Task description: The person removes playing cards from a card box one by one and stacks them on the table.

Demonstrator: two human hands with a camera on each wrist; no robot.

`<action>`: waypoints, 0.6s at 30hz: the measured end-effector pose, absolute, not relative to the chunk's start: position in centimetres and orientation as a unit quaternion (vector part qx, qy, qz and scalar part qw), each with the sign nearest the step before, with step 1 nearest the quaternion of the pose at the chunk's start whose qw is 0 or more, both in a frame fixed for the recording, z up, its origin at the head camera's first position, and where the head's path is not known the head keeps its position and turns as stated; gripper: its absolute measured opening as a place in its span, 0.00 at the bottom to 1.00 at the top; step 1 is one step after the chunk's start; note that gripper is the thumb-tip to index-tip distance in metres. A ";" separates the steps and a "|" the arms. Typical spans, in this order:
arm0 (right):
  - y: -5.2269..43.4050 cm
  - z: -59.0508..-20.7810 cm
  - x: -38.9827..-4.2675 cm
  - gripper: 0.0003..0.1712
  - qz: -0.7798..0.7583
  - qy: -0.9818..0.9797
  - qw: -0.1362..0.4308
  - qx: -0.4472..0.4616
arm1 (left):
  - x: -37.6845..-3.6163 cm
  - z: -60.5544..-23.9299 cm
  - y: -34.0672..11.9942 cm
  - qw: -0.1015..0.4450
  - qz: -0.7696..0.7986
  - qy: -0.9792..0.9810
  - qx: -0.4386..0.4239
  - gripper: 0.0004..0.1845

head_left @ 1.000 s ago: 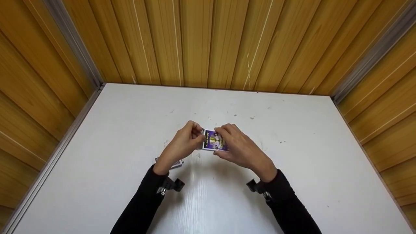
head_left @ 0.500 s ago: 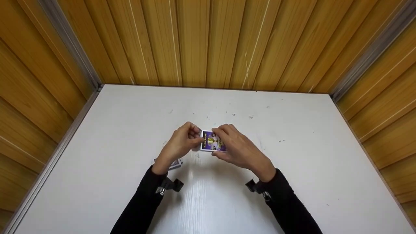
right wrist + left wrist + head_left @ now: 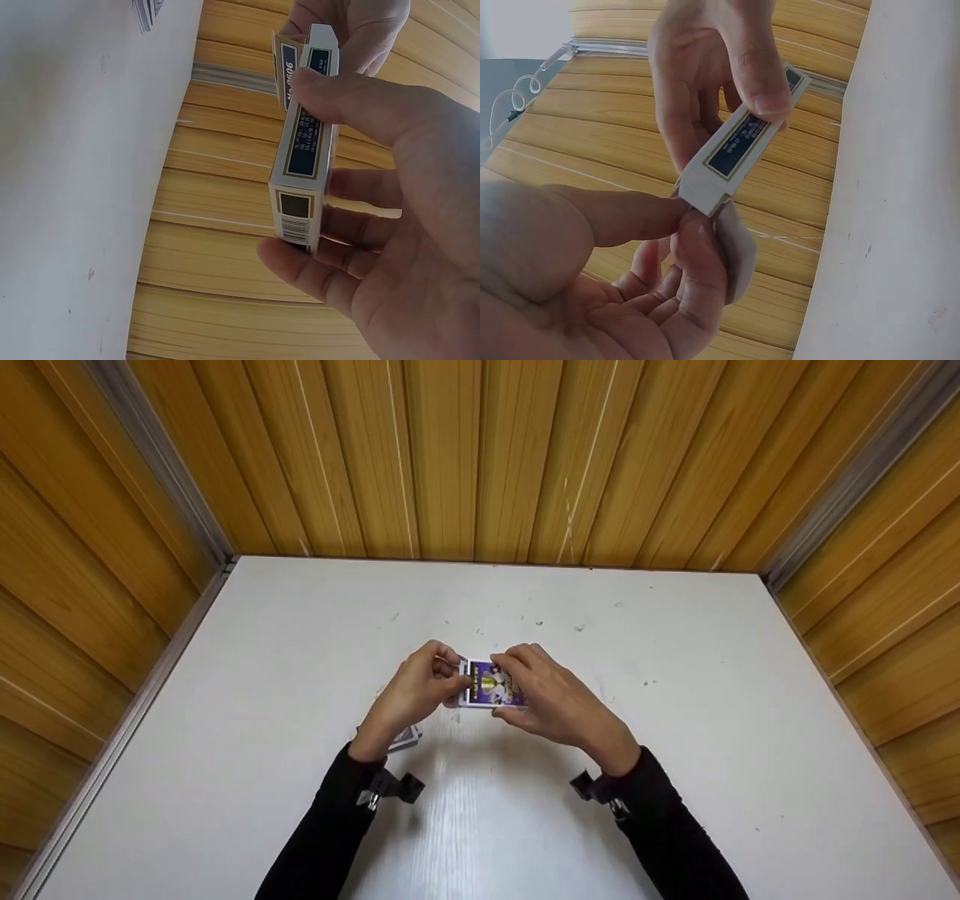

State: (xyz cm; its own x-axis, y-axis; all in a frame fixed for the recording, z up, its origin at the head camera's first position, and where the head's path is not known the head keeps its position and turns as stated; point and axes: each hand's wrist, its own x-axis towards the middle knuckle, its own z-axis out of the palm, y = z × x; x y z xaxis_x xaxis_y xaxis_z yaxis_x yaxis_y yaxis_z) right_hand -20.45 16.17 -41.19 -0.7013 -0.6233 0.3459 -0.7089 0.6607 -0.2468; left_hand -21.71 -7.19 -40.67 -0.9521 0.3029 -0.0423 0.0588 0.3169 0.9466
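Note:
Over the middle of the table, a small purple-and-white playing-card box is held between both hands. My right hand grips its right part, thumb on one narrow side and fingers on the other. At the opposite end, my left hand pinches the box's edge between thumb and forefinger. In the left wrist view a white flap hangs out beside those fingers. The right wrist view shows the box's flap folded out, and a barcode on the near end. A deck of cards lies under the left wrist.
The white table carries a few dark specks. Wood-patterned panels wall it in at the back and both sides, with metal posts at the corners. Each wrist wears a black camera mount.
A white strip now shows at the box's left end, beside the left fingers. Both hands have stayed nearly in place, keeping hold of the box; the view has shifted slightly.

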 end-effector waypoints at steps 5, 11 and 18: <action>16.4 -41.0 -20.6 0.38 0.188 -0.907 0.107 0.361 | -21.8 -40.6 -7.4 0.103 0.586 0.795 0.117 0.13; 16.9 -40.7 -21.0 0.38 0.199 -0.909 0.100 0.352 | -21.9 -40.3 -7.9 0.074 0.573 0.807 0.120 0.13; 17.4 -40.6 -21.1 0.38 0.211 -0.912 0.097 0.339 | -21.6 -40.3 -8.3 0.005 0.484 0.863 0.143 0.15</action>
State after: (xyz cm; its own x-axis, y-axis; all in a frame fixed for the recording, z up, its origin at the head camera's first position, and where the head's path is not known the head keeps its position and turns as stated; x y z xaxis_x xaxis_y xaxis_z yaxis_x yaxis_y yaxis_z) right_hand -21.13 17.42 -40.60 -0.7509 -0.5777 0.3200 -0.6595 0.6810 -0.3182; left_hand -21.60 -8.35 -40.25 -0.9589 0.2519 0.1306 0.2429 0.4907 0.8368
